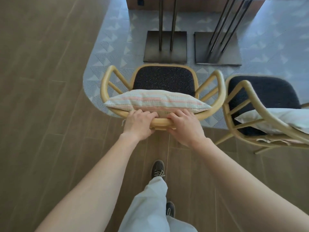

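Note:
A yellow rattan-style chair point(107, 84) with a dark speckled seat point(163, 77) stands in front of me, facing away. A striped pale cushion point(155, 102) leans against its backrest. My left hand point(138, 124) grips the top rail of the backrest, fingers curled over it onto the cushion's edge. My right hand point(185, 126) grips the same rail just to the right, fingers also over the top. The rail between my hands shows bare wood.
A second chair of the same kind point(237, 101) with a pale cushion point(275, 119) stands tilted at the right. Two metal table bases point(164, 54) point(217, 56) stand ahead on patterned blue tile. Wood-look floor lies left and below; my shoe point(158, 169) is under the chair's back.

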Motion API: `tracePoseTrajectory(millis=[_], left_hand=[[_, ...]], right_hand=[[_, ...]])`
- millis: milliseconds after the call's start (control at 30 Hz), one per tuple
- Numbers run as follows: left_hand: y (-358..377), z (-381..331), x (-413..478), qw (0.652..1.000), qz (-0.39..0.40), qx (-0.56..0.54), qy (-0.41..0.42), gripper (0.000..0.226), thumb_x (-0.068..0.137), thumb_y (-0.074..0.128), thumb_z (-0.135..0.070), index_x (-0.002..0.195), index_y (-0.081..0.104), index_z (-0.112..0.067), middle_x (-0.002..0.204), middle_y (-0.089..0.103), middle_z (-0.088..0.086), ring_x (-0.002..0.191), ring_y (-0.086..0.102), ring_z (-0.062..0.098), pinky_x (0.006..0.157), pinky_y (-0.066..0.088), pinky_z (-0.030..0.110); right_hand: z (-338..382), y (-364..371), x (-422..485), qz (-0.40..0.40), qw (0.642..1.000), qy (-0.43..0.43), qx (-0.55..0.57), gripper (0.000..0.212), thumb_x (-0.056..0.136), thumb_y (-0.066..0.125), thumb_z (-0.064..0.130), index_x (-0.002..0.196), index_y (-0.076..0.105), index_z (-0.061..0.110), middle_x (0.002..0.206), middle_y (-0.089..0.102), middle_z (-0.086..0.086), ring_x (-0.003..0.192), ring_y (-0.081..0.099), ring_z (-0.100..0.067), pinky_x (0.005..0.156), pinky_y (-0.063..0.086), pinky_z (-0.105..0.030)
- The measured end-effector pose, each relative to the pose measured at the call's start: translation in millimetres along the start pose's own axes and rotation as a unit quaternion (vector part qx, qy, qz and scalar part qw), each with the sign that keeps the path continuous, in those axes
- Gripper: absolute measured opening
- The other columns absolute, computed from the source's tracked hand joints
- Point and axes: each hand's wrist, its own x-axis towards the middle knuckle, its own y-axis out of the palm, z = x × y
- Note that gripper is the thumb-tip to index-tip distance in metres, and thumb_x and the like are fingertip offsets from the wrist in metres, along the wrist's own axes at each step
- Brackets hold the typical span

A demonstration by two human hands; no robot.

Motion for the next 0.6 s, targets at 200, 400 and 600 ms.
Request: tracePoseTrajectory(millis=[200, 400, 600], left_hand=[[-6, 15, 45, 0.979, 0.178, 0.075, 0.059, 0.031, 0.084, 0.055, -0.062, 0.088, 0.06, -0.032, 0.095, 0.071, -0.003, 0.086, 0.067, 0.028, 0.07, 0.041, 0.037], [-14, 27, 67, 0.952, 0.282, 0.013, 0.121, 0.023, 0.077, 0.06, -0.051, 0.085, 0.06, -0.029, 0.084, 0.067, -0.006, 0.081, 0.069, 0.026, 0.067, 0.046, 0.036], [-75, 48, 133, 0.974, 0.147, 0.067, 0.16, 0.034, 0.089, 0.055, -0.059, 0.099, 0.063, -0.028, 0.104, 0.074, 0.004, 0.094, 0.072, 0.032, 0.069, 0.041, 0.038]], right_hand=[[17, -2, 68, 0.267, 0.959, -0.004, -0.093, 0.033, 0.096, 0.057, 0.049, 0.116, 0.064, 0.024, 0.095, 0.069, 0.001, 0.087, 0.066, -0.027, 0.071, 0.044, -0.037], [9, -10, 86, 0.342, 0.938, 0.012, -0.054, 0.034, 0.087, 0.059, 0.04, 0.117, 0.066, 0.024, 0.104, 0.068, -0.004, 0.089, 0.065, -0.032, 0.072, 0.048, -0.037], [-14, -62, 152, 0.231, 0.97, 0.005, -0.08, 0.027, 0.09, 0.055, 0.044, 0.108, 0.068, 0.029, 0.092, 0.069, -0.001, 0.076, 0.064, -0.03, 0.067, 0.044, -0.036]])
